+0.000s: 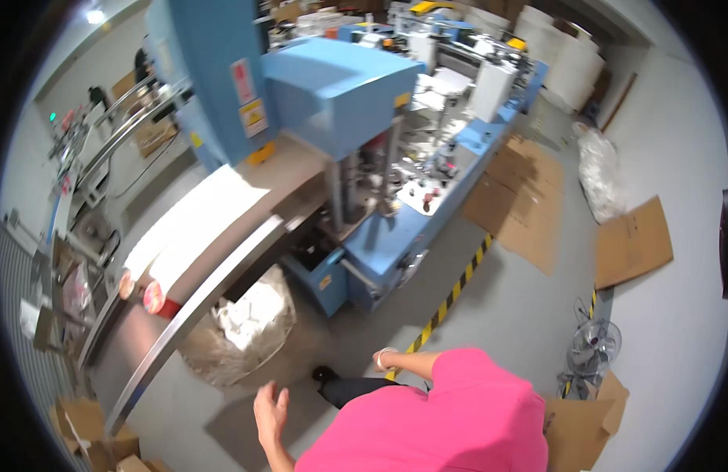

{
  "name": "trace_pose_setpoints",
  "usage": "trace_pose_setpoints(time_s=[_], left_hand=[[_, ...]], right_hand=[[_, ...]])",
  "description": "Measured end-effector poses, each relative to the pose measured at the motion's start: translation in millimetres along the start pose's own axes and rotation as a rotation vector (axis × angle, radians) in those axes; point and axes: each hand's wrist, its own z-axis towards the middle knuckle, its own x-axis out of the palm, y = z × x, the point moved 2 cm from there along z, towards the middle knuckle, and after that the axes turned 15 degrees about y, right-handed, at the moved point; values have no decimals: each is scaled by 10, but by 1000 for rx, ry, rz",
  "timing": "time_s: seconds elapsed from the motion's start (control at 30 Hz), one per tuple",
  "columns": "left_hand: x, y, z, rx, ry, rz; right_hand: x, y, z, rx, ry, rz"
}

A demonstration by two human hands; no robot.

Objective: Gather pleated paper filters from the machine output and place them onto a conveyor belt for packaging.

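Two bare hands: low in the head view, its middle taken as the clock's centre; left hand (271, 413) at seven o'clock, right hand (384, 360) at six.
Left grip: loose and open, fingers slightly parted, apparently holding nothing; near the plastic bag, not touching it.
Right grip: small and indistinct, with something white at it; I cannot tell whether the fingers are closed or what the white is.
Plastic bag (209, 364): on the floor at eight o'clock, just beside the metal rail (199, 318), with white scraps (251, 318) inside.
Bag's handling: probably light for its bulk, soft and shapeless; the thin film looks slippery and could tear, so gathering the rim from opposite sides seems the safest hold.
White bundles (192, 224): lying lengthwise inside the rail at nine o'clock, reddish at their near ends.
Blue machine (332, 82): towering at twelve.
Walkway: striped tape (450, 303) and fan (594, 346) at four, flattened cardboard (529, 200) at three.
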Motion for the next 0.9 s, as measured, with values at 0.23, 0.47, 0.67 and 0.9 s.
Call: trace_pose_setpoints(time_s=[0.23, 0.47, 0.67, 0.9], left_hand=[[-1330, 163, 519, 176, -269, 13], [-2363, 850, 581, -22, -565, 29], [-2999, 1219, 1092, 76, -509, 96], [-3015, 1071, 1766, 471, -240, 201]], right_hand=[[-975, 858, 10, 22, -57, 27], [-2089, 2913, -565, -773, -346, 29], [-2843, 4027, -1436, -1096, -1061, -80], [-3593, 4193, -1220, -482, -1507, -215]])
